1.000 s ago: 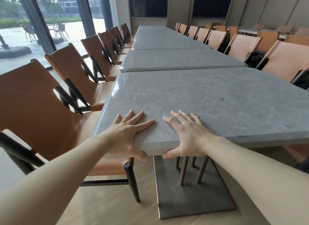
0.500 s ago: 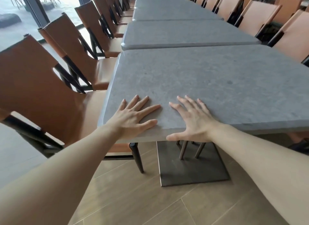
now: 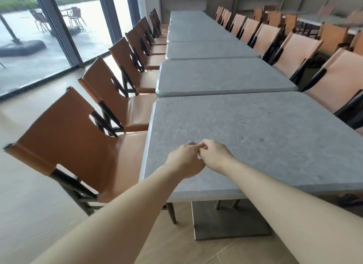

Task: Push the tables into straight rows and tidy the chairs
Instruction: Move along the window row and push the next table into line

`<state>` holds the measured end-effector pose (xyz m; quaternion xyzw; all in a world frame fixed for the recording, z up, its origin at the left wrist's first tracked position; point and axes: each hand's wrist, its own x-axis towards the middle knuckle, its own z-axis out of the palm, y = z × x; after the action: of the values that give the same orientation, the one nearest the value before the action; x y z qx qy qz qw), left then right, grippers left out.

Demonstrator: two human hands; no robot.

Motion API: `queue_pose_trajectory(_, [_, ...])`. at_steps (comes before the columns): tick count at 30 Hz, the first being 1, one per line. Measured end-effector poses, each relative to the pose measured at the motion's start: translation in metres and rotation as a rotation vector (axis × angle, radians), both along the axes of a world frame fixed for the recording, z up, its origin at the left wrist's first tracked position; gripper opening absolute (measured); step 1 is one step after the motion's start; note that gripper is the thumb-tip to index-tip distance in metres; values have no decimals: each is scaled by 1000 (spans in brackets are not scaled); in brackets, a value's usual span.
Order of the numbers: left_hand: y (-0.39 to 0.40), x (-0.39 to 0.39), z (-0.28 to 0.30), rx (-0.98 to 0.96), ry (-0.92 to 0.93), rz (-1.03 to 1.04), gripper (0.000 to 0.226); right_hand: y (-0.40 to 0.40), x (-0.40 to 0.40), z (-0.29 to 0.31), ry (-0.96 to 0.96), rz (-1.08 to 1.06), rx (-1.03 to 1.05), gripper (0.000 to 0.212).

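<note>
Your two forearms reached forward from the bottom of the view and met over the near end of the nearest table. Your left hand came in from seven o'clock, its back turned up, the wrist fairly straight and the fingers curled under. Your right hand came in from five o'clock, also knuckles up, fingers bent inward. The two hands touched each other at the fingertips and thumbs, just above the grey tabletop near its front edge. Whether anything small was pinched between them you could not tell from this view; neither hand gripped the table.

The nearest table stood directly ahead at twelve o'clock, its far edge close against the next table, and more grey tables ran on in a line toward the far wall. Its square base plate sat on the wooden floor beneath your arms.

At nine o'clock stood the closest brown chair, its seat tucked under the table's left edge, with a row of similar chairs continuing toward eleven o'clock. Paler chairs lined the right side from two o'clock onward. Large windows filled the ten o'clock direction.
</note>
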<state>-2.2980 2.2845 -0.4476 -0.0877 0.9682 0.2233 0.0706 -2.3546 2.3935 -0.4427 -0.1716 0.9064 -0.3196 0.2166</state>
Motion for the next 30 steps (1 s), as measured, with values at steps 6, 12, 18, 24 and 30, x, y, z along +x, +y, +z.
queue_pose_trajectory(6, [27, 96, 80, 713, 320, 261, 29, 54, 73, 114, -35, -88, -412, 36])
queue_pose_trajectory(12, [66, 216, 183, 944, 563, 372, 35, 116, 167, 215, -63, -83, -717, 30])
queue_pose_trajectory(18, [100, 278, 259, 955, 666, 342, 39, 146, 231, 279, -86, -32, -817, 29])
queue_pose_trajectory(24, [106, 309, 295, 952, 742, 330, 37, 132, 270, 299, -67, 20, -836, 32])
queue_pose_trajectory(30, [63, 323, 302, 970, 778, 302, 38, 75, 285, 299, -41, 17, -841, 33])
